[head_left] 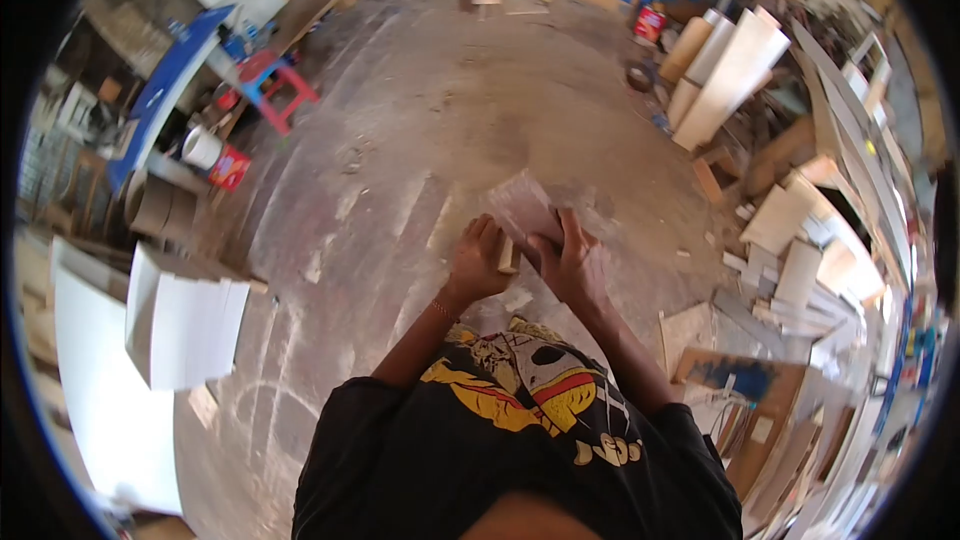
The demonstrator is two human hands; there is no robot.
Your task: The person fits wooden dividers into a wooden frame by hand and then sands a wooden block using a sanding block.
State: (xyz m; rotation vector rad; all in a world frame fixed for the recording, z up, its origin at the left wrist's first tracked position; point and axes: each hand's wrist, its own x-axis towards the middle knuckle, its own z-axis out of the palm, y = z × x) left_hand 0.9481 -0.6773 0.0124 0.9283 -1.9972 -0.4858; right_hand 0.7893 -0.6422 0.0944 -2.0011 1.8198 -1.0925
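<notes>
Gripping a flat, grey-brown rectangular board point(524, 202), the right hand point(570, 256) has its thumb and fingers clamped on the near end, in front of the black printed T-shirt point(400, 450). Just beside the board, the left hand's point(478, 262) fingers curl closed around a small, pale yellow block point(509, 258), above the scuffed floor point(400, 140).

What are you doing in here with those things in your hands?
A person in a black T-shirt has a thing in each hand. The left hand is closed around a small pale block, and the right hand grips a flat brownish piece. The hands are close together above the bare floor; I can't tell if the two pieces touch. Tall boards stand off to the right, and a red and blue stool is over on the left.
</notes>
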